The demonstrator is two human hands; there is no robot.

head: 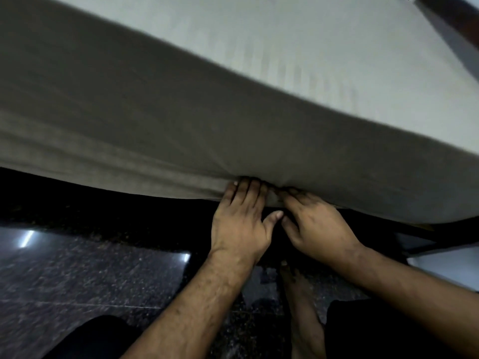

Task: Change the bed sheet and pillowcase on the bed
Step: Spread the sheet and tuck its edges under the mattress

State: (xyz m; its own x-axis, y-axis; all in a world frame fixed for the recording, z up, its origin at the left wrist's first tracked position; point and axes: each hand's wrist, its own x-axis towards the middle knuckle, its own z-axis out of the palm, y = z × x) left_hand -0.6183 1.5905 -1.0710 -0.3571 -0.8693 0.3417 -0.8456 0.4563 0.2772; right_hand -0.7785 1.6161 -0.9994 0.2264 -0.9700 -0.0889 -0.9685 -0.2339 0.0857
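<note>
A pale grey bed sheet (pixel 181 120) covers the mattress and hangs down its near side, filling the upper part of the head view. At the sheet's lower edge my left hand (pixel 241 221) presses its straight fingers up against the fabric, thumb spread to the right. Right beside it, my right hand (pixel 316 226) has its fingertips curled into the sheet's hem, pushing it under the mattress edge. The fingertips of both hands are partly hidden in the folds. No pillow or pillowcase is in view.
Dark speckled stone floor (pixel 90 281) lies below the bed, with light reflections on it. My bare foot (pixel 300 301) stands under my right arm. A dark wooden bed frame part (pixel 456 16) shows at the top right, and a white object (pixel 445 265) at the right edge.
</note>
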